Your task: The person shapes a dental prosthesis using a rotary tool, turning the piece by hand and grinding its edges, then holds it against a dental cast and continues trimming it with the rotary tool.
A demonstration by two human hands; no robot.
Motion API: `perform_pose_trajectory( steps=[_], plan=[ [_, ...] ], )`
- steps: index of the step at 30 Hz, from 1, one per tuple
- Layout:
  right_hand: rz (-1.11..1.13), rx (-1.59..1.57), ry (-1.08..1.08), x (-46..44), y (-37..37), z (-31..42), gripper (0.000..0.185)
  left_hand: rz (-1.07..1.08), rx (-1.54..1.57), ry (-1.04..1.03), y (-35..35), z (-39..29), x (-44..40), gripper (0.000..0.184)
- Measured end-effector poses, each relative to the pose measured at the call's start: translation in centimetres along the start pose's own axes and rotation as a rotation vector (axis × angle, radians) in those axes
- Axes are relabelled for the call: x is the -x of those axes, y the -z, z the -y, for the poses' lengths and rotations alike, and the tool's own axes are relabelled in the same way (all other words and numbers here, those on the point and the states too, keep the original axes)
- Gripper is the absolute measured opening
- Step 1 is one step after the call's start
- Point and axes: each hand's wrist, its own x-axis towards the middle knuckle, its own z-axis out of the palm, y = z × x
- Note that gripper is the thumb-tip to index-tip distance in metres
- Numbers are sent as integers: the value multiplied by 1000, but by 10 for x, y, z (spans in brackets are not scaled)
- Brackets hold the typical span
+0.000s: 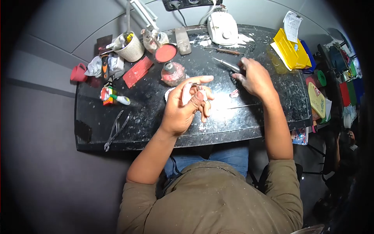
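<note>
My left hand (181,105) is closed around a small curved pink-and-whitish piece that looks like a denture (187,93), held above the front middle of the bench. Thumb and fingers hide much of it, and one finger points out to the right. My right hand (255,78) is over the bench to the right, its thumb and fingers around the rear end of a slim grey handpiece (228,64). The handpiece's thin tip points to the back left. A small pink fragment (234,93) lies on the bench between my hands.
On the black bench (144,117) stand a spirit lamp (172,74), a round red dish (165,53), a white basket (130,48) and a white control unit (223,27). Pliers (116,130) and a red sheet (138,72) lie left; a yellow tray (288,50) sits right.
</note>
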Motion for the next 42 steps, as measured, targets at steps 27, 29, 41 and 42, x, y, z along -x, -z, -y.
perform_pose_trajectory(
  steps=[27, 29, 41, 42],
  plan=[
    [-339, -888, -35, -2, -18, -3, 29, 265, 294, 20, 32, 15, -34, 30],
    [-327, -864, -18, 2, -10, 3, 28, 221, 283, 11, 34, 18, -35, 30],
    [-373, -835, 198, 16, -9, 22, 19, 115, 328, 103, 39, 14, -33, 39],
    [-341, -797, 236, 17, -8, 23, 18, 104, 318, 105, 38, 13, -33, 40]
  ],
)
